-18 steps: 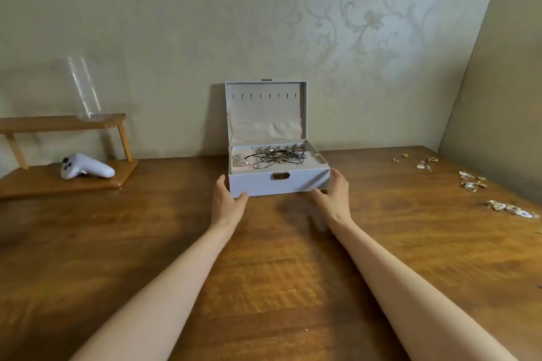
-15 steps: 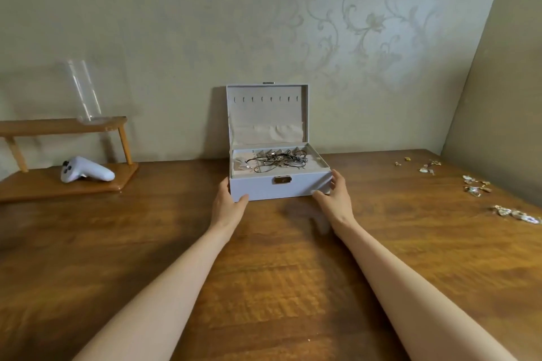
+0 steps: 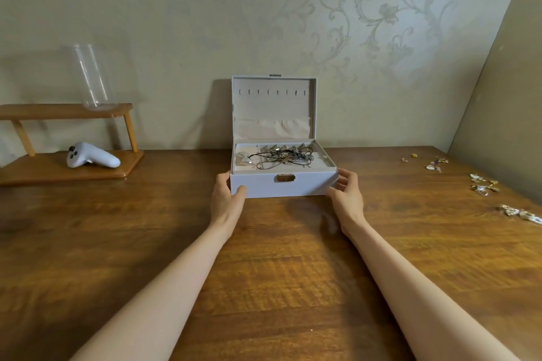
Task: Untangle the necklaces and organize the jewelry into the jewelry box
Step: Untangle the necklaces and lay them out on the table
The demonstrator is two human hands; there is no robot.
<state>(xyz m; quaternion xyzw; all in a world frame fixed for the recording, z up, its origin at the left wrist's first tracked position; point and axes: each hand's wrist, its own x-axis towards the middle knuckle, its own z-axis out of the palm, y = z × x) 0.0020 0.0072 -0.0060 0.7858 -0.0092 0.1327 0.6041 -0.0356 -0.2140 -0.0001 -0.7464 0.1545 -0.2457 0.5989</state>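
Now, pale jewelry box [image 3: 308,186] (lid up), necklaces [image 3: 283,158] tangled inside, gripped by left hand [image 3: 225,199], right hand [image 3: 348,197].

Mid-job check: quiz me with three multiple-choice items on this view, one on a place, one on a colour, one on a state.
1. Where is the tangle of dark-corded necklaces?
A) in the tray of the pale grey jewelry box
B) on the table
C) on the shelf
2. The small latch plate on the box front is:
A) black
B) brass-gold
C) red
3. The box's hinged lid is:
A) shut
B) removed
C) open, standing upright
Answers: 1A, the cords lie inside the tray; 2B, it glints gold; 3C, its lined inside faces the camera.
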